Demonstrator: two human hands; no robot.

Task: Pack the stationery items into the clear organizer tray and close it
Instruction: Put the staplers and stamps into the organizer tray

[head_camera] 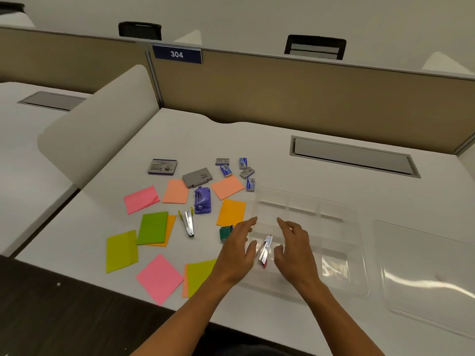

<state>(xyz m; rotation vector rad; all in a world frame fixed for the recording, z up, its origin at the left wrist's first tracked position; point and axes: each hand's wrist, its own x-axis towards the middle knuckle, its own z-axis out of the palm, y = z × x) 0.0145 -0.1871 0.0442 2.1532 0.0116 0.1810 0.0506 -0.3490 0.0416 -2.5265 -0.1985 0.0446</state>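
The left hand (237, 249) and right hand (295, 249) hovered with fingers loosely spread and holding nothing, one on each side of a pink-and-silver stapler (264, 250) that lay in the near-left compartment of the clear organizer tray (341, 211). The tray's clear lid (424, 273) lay apart on the desk (257, 145), to the right. Left of the tray were scattered sticky-note pads, among them a pink pad (159, 278), a yellow stapler (188, 222), a purple punch (203, 200) and small staple boxes (247, 172).
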